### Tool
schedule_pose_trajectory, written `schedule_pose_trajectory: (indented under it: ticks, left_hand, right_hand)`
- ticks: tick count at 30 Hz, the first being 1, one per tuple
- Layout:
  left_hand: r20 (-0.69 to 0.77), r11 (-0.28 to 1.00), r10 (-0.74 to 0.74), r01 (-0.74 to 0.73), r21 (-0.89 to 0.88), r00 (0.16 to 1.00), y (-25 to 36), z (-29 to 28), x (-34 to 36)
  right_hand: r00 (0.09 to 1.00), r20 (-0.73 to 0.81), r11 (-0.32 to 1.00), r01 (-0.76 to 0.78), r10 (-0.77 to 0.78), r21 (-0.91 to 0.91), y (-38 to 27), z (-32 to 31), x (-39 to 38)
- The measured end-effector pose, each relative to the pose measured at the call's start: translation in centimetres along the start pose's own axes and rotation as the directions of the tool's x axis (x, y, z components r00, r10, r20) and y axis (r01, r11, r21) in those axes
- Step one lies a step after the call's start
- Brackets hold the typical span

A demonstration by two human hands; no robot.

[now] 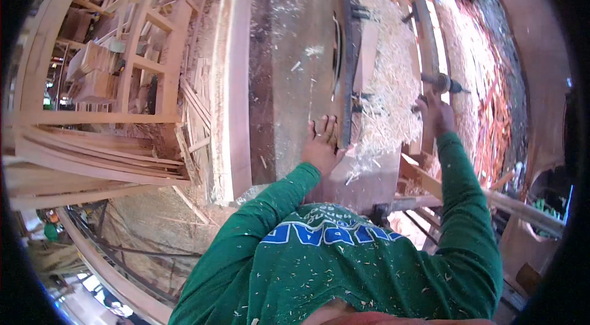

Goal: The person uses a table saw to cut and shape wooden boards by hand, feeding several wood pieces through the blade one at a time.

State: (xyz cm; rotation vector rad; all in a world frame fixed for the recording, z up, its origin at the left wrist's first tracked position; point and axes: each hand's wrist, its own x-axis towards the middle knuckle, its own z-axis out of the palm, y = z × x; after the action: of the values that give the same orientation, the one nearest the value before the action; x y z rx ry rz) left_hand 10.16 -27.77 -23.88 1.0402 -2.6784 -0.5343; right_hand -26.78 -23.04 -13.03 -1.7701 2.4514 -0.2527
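Fingers spread, my left hand (322, 142) lies flat on the brown work surface (295, 110). Its thumb side is against the near end of a long dark metal bar (346, 60) that stands along the surface, beside a narrow slot. My right hand (437, 114) is out to the right, its fingers wrapped round a tool (441, 84) with a greyish-brown middle and a dark tapered end pointing right. The tool's exact kind cannot be made out. Dark brackets (361, 13) join the bar's right side, and a strip of wood (367, 57) lies next to it.
Curly wood shavings (393, 103) cover the right part of the surface. A thick pale beam (232, 85) lies to the left. Beyond it stand wooden frames (141, 48) and stacked boards (104, 156). Reddish offcuts (491, 103) lie at the far right.
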Motion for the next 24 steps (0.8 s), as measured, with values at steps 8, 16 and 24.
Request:
schedule_pose_trajectory:
  ticks: [8, 16, 24]
  left_hand:
    - [0.156, 0.997, -0.074, 0.077, -0.011, 0.985, 2.2, -6.1, -1.4]
    - [0.114, 0.937, 0.33, -0.339, 0.081, 0.937, -12.1, -28.2, -8.9]
    - [0.576, 0.374, 0.682, -0.892, 0.255, 0.451, -17.8, -27.5, -2.8]
  right_hand:
    - [0.745, -0.003, 0.745, -0.667, 0.667, -0.008, -5.6, -0.3, 1.3]
    - [0.871, -0.483, 0.983, -0.004, 0.095, 0.186, -16.9, 0.5, -8.2]
    - [0.981, 0.004, 0.896, -0.181, 0.196, 0.406, -26.4, 4.9, -30.9]
